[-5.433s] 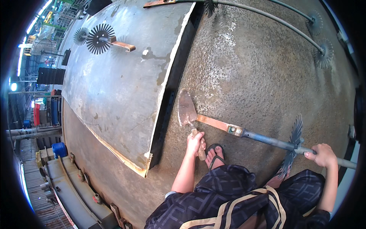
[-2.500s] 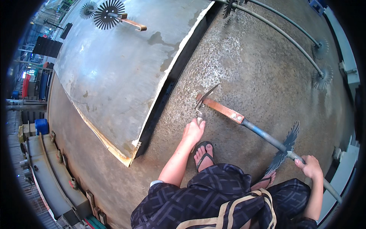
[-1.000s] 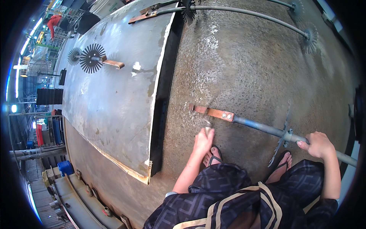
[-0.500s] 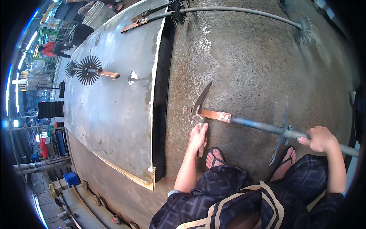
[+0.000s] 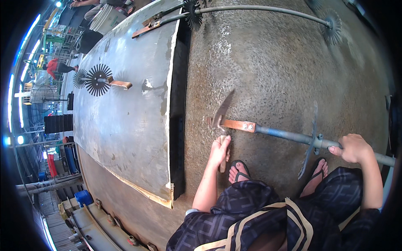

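Observation:
My left hand is closed round the wooden handle of a sickle with a dark curved blade. The base of that blade crosses the end of a copper bar; whether they touch I cannot tell. Two bolts fix the bar to a long grey metal rod. Gripping this rod near its right part is my right hand, with the thumb along it. Just left of that hand a thin toothed disc, seen edge-on, sits around the rod.
A grey sheet-topped platform with a pale edge stands at left, bearing a slotted black disc with a copper bar. Another rod with discs spans from it over the wet floor. A person in red is far left.
The sickle blade has turned slightly and shows more of its flat face. Both hands keep their grips, and the rod has hardly moved. The whole view has shifted a little.

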Tool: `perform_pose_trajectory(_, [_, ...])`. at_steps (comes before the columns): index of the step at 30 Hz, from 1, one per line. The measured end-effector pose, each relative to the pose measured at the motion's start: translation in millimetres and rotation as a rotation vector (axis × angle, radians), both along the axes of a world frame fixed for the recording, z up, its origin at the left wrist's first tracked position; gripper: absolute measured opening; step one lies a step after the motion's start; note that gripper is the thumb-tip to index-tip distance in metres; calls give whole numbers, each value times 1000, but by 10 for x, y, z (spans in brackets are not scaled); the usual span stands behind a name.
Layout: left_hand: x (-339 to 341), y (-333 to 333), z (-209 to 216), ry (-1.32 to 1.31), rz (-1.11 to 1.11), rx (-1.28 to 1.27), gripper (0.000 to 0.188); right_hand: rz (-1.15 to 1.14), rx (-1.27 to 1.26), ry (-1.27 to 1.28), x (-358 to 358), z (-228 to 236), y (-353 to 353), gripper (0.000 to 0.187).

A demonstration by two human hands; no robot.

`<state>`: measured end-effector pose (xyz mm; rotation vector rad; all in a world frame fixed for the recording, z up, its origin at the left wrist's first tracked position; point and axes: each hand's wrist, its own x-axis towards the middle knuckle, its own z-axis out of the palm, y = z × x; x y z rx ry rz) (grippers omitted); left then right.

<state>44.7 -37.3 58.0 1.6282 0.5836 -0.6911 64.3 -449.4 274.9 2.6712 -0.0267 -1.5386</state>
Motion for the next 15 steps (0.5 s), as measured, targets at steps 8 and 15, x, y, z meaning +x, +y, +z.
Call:
perform_pose_trajectory(8, [7, -23, -95, -42, 163, -83, 30, -33, 15, 20, 5, 26, 23, 62])
perform_pose_trajectory(15, [10, 29, -177, -52, 85, -47, 30, -10, 14, -2, -3, -19, -23, 61])
